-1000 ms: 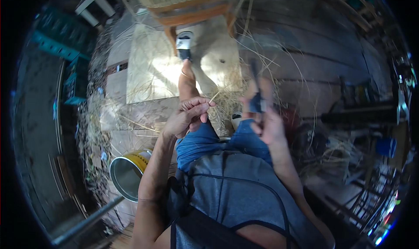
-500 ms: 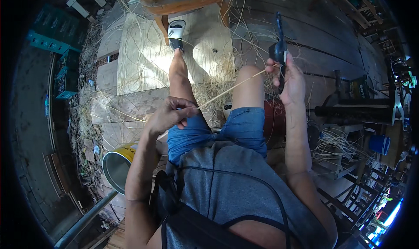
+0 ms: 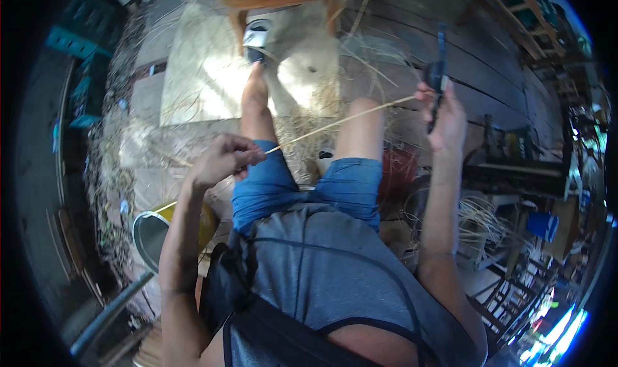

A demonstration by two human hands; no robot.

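One thin, pale strip (image 3: 341, 121) ran nearly straight across the person's front, passing over the right knee (image 3: 364, 119) in this view. At the left hand (image 3: 222, 161) the grip was a narrow pinch on its lower part. At the right hand (image 3: 445, 117) the grip held a dark tool (image 3: 436, 77) and met the strip's upper end; whether tool and strip touched could not be told. The step in hand looked like stretching the strip; the next move seemed to call for a firm left pinch.
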